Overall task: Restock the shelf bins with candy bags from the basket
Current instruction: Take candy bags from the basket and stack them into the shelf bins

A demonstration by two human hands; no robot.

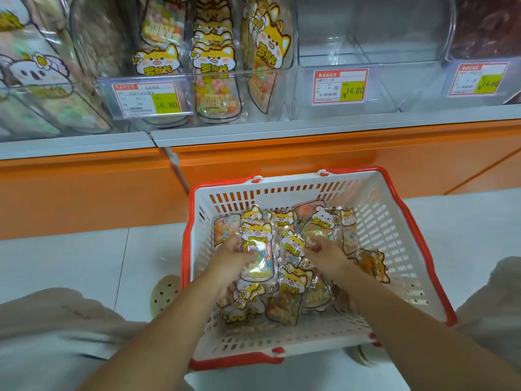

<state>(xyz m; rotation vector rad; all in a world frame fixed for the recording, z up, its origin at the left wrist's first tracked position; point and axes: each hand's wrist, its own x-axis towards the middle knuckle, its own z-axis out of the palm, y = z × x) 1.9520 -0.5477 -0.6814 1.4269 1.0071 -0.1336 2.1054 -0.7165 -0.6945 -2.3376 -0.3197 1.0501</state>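
A white basket with a red rim sits on the floor in front of me, holding several candy bags printed with a yellow cartoon dog. My left hand grips one bag near the basket's middle, fingers curled round its left edge. My right hand reaches into the pile, and its fingers pinch another bag beside the first. Above, a clear shelf bin holds upright rows of the same bags behind a 16.80 price tag.
To the right stands a clear bin with a price tag and no bags visible in it. Another bin further right holds dark goods. Koala-print bags fill the left bin. An orange shelf base runs below. My knees flank the basket.
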